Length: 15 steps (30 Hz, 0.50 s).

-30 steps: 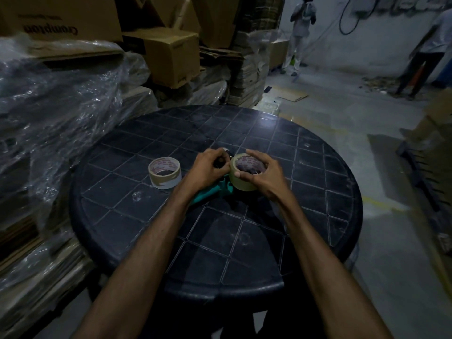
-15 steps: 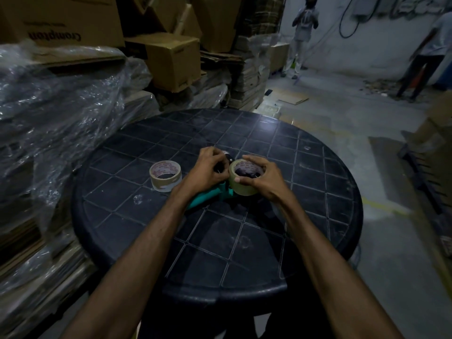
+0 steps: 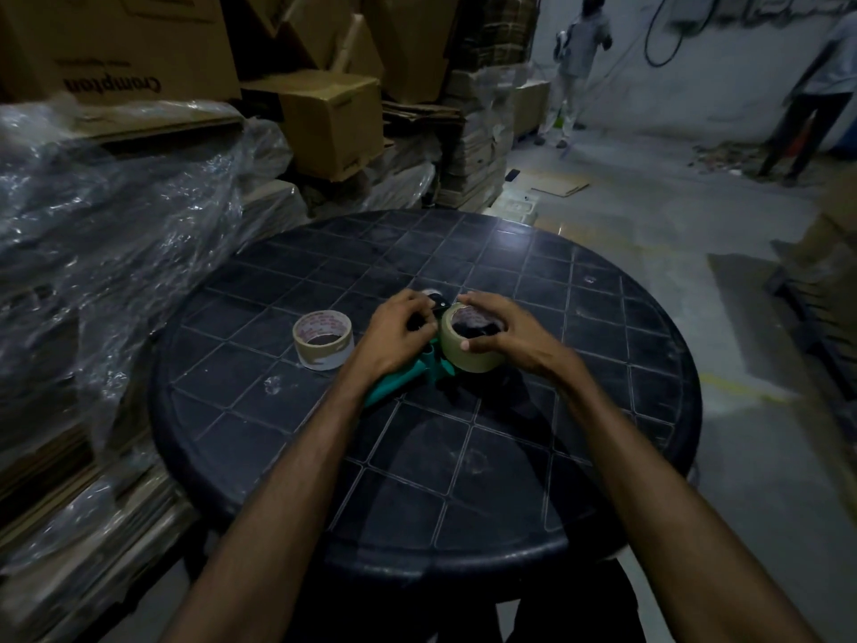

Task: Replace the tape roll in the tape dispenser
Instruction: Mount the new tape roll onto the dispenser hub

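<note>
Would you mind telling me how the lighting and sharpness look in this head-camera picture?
Head view: dim overall; a glare patch sits on the far part of the table; the hands and the tape roll on the dispenser are dark but readable; wide-angle bending shows at the edges; the plastic wrap glints.

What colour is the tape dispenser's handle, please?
Teal green handle, seen in the head view.

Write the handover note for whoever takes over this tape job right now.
Left hand: pressing on the teal tape dispenser, which lies on the round table.
Right hand: gripping the tape roll at the dispenser's head.
Second roll: flat on the table, left of the hands, untouched.
Done: a roll is at the dispenser; whether it is fully seated cannot be told.
Left: confirm seating, thread the tape end.
</note>
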### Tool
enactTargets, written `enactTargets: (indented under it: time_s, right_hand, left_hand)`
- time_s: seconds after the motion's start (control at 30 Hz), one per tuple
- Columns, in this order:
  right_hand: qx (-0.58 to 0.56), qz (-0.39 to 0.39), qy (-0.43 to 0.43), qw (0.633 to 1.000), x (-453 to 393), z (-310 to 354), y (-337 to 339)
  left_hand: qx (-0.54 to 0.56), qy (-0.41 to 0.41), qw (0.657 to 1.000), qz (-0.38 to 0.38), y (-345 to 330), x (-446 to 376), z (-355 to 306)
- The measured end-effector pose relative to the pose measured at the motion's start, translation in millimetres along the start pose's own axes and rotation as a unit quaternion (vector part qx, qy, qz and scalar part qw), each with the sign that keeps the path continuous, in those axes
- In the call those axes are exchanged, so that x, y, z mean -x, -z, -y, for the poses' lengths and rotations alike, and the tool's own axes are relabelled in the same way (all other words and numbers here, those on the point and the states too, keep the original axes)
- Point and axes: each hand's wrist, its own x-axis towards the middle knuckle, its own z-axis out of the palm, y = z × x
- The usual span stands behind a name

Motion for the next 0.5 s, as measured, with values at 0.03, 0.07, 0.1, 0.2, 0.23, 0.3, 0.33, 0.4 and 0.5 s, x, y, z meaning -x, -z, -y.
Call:
enactTargets:
  time_s: [0.03, 0.07, 0.1, 0.2, 0.23, 0.3, 0.33, 0.4, 0.5]
  right_hand:
    - [0.010, -0.024, 0.014, 1.000, 0.6, 2.4, -4.3]
    - [0.009, -0.043, 0.023, 0.999, 0.2, 5.8, -7.9]
    - [0.009, -0.049, 0.024, 0.998, -1.2, 10.0, -10.6]
    - [0.067, -0.032, 0.011, 0.997, -7.1, 17.5, -16.0]
    - [0.092, -0.037, 0.011, 0.995, -8.3, 17.5, -17.4]
    - [0.110, -0.054, 0.009, 0.992, -10.4, 15.5, -18.8]
    - [0.107, -0.059, 0.001, 0.992, -11.6, 13.9, -19.1]
    - [0.105, -0.064, -0.018, 0.992, -13.1, 11.6, -20.4]
    - [0.108, -0.075, -0.025, 0.991, -10.8, 11.8, -25.0]
  left_hand:
    - [0.038, 0.016, 0.999, -0.012, 0.7, 2.7, 1.1]
    - [0.084, 0.042, 0.995, -0.026, 2.6, 5.9, 0.9]
    - [0.122, 0.071, 0.989, -0.037, 5.3, 8.8, -0.8]
    - [0.070, 0.116, 0.991, -0.002, 15.2, 12.0, -6.2]
    - [0.011, 0.122, 0.992, 0.025, 17.3, 13.3, -7.1]
    - [-0.069, 0.131, 0.987, 0.066, 17.6, 20.3, -10.8]
    - [-0.078, 0.137, 0.985, 0.071, 16.4, 25.5, -14.0]
    - [-0.075, 0.149, 0.984, 0.060, 12.1, 35.9, -19.5]
    - [-0.040, 0.175, 0.983, 0.025, 4.9, 46.5, -31.5]
